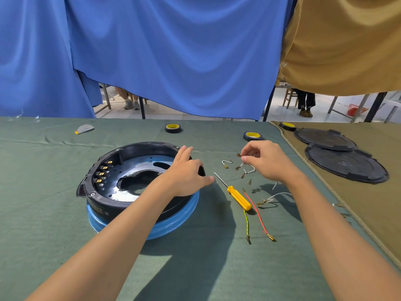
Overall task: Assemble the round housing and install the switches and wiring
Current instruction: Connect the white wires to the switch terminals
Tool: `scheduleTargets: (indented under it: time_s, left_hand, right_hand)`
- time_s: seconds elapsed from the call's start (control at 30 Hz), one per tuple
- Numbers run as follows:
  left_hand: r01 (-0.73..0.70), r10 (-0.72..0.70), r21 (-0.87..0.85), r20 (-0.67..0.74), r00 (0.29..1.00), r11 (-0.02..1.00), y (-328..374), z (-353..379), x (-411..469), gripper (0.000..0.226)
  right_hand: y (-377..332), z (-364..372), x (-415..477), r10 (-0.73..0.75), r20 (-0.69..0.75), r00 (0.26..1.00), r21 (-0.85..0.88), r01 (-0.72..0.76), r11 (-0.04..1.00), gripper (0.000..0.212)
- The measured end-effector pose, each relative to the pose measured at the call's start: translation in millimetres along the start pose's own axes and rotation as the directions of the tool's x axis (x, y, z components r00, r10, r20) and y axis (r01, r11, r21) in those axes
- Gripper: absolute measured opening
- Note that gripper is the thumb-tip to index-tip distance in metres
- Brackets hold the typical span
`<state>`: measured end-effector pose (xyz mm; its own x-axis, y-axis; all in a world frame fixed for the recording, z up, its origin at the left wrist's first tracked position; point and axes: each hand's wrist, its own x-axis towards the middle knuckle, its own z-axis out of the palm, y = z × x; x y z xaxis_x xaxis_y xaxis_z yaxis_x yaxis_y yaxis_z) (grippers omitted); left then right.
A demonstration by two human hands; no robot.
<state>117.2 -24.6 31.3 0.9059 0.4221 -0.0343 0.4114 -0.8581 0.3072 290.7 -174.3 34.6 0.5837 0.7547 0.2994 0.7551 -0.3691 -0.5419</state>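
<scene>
now the right hand (268, 162) pinches a thin white wire with little brass ends (251, 171), just above the green table cloth (54, 170). the left hand (186, 172) lies flat with straight fingers on the right rim of the round black plastic housing (102, 192), which sits on a blue ring (173, 224). a yellow-handled screwdriver (238, 197) lies between the hands.

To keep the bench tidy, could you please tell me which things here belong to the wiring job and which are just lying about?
In use: round housing under the left hand; white wire pinched by the right hand; red wire; green-yellow wire; yellow screwdriver.
Lying about: three tape rolls; grey half-disc; two black covers on the brown cloth.
</scene>
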Motion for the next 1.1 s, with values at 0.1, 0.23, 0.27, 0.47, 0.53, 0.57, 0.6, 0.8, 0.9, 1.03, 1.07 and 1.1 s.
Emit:
scheduleTargets:
  time_s: [0.1,0.23,0.27,0.47,0.53,0.57,0.6,0.8,0.9,1.03,1.07,1.1]
  left_hand:
    - [0.0,0.0,0.003,0.003,1.0,1.0,0.4,0.3,0.1,0.064]
    - [0.004,-0.004,0.0,0.004,1.0,1.0,-0.6,0.9,1.0,0.063]
    - [0.003,-0.003,-0.001,0.004,1.0,1.0,-0.9,1.1,1.5,0.064]
    - [-0.003,0.003,-0.011,-0.01,1.0,1.0,-3.3,2.4,2.6,0.063]
    - [-0.007,0.007,-0.012,-0.017,1.0,1.0,-3.9,2.7,2.4,0.063]
    - [-0.01,0.01,-0.013,-0.021,1.0,1.0,-4.0,2.7,2.1,0.064]
    - [-0.013,0.012,-0.015,-0.027,1.0,1.0,-4.0,2.6,1.8,0.064]
    - [-0.024,0.023,-0.017,-0.054,0.998,1.0,-2.0,1.1,-1.1,0.063]
    - [-0.032,0.03,-0.034,-0.066,0.997,0.999,-2.6,1.3,-1.9,0.062]
    - [-0.031,0.028,-0.033,-0.082,0.996,0.999,-3.4,2.1,-2.0,0.061]
    - [-0.029,0.026,-0.029,-0.085,0.996,0.999,-3.0,2.0,-2.2,0.06]
    - [-0.028,0.026,-0.022,-0.088,0.996,0.999,-2.3,1.9,-2.4,0.06]
  right_hand:
    - [0.1,-2.2,-0.2,0.091,0.045,0.995,0.018,-0.092,0.996,0.004]
    - [7.0,-4.1,0.1,0.212,0.119,0.97,0.079,-0.222,0.972,0.006]
    - [8.7,-4.4,0.1,0.23,0.111,0.967,0.113,-0.242,0.964,0.008]
    - [7.0,-2.3,1.4,0.183,-0.004,0.983,0.08,-0.182,0.98,0.008]
    - [3.6,-0.7,2.2,0.139,-0.047,0.989,0.066,-0.136,0.989,0.009]
    - [1.4,-0.6,2.6,0.125,-0.066,0.99,0.09,-0.119,0.989,0.008]
    - [-0.9,-1.0,2.8,0.113,-0.089,0.99,0.123,-0.102,0.987,0.008]
    - [-11.6,-2.3,1.7,0.065,-0.114,0.991,0.213,-0.039,0.976,0.009]
    - [-9.2,0.0,1.9,0.1,-0.106,0.989,0.193,-0.079,0.978,0.009]
    - [0.2,7.0,4.3,0.144,-0.019,0.989,-0.044,-0.145,0.989,0.012]
    - [3.7,10.6,4.8,0.147,0.001,0.989,-0.131,-0.146,0.981,0.014]
    - [7.1,15.0,5.1,0.155,0.016,0.988,-0.205,-0.148,0.968,0.015]
